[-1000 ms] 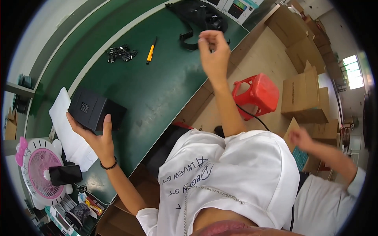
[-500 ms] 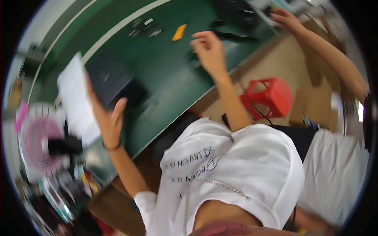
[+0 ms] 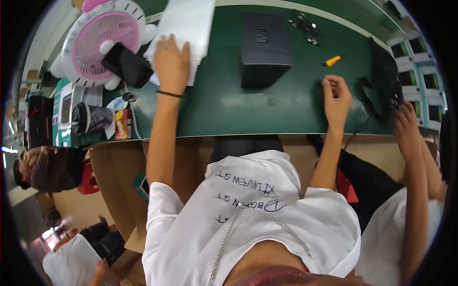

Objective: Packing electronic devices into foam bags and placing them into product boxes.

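table: green, beneath paper left of the box
left hand: palm down on the paper, fingers extended, forearm straight
right hand: fingers curled; i cannot tell if they hold anything

Left hand moved from black box to white paper.

The left hand is on white paper. The right hand is near a yellow tool.
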Demonstrator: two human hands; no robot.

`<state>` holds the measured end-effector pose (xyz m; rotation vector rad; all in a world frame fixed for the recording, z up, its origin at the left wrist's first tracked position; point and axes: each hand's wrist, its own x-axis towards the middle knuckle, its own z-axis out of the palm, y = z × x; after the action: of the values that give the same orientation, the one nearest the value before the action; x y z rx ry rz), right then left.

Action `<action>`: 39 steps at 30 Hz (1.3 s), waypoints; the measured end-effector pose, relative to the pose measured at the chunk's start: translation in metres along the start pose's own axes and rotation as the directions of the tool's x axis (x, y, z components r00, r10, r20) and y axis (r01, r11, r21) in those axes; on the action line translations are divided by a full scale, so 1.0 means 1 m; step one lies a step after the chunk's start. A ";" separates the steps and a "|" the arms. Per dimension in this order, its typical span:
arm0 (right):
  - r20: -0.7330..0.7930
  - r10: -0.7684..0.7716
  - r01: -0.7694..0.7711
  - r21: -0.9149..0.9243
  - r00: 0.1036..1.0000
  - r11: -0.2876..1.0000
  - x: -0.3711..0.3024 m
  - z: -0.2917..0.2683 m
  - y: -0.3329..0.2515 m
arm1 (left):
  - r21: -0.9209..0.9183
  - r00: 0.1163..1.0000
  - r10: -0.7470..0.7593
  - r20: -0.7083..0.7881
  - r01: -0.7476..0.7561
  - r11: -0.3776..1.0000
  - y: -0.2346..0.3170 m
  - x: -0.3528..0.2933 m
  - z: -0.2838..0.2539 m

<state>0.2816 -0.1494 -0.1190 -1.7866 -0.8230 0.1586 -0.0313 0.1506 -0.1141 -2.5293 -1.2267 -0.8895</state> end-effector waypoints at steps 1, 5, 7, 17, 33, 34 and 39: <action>0.000 0.010 -0.010 -0.070 1.000 0.998 -0.002 -0.005 -0.004 | 0.207 1.000 -0.017 -0.014 0.020 0.978 0.011 0.012 -0.005; 0.036 0.010 -0.011 0.033 0.999 0.999 0.000 0.012 -0.005 | 0.202 0.913 -0.173 0.369 0.103 0.974 -0.039 0.025 0.026; -0.003 -0.055 0.055 0.065 0.998 0.996 0.002 0.011 -0.011 | 0.242 0.984 -0.022 0.174 -0.021 0.970 -0.047 0.030 0.030; -0.008 -0.078 0.078 0.035 0.997 0.996 0.001 0.007 -0.009 | -0.156 0.983 0.133 0.128 -0.113 0.981 -0.018 0.103 -0.010; -0.318 -0.248 0.387 0.518 0.915 0.763 -0.038 0.015 -0.075 | -0.335 0.936 0.131 -0.328 -0.244 0.910 0.075 0.099 -0.205; -0.283 -0.198 0.333 0.586 0.938 0.739 -0.041 0.018 -0.083 | -0.477 0.962 0.024 -0.273 -0.157 0.865 0.082 0.085 -0.211; -0.034 -0.437 0.372 0.586 0.899 0.720 -0.054 0.034 -0.126 | -0.632 0.989 0.002 -0.145 -0.095 0.769 0.103 0.042 -0.222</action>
<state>0.1679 -0.1359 -0.0360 -0.9928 -1.0902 0.1926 -0.0290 0.0207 0.0978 -2.8962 -0.9076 -1.6786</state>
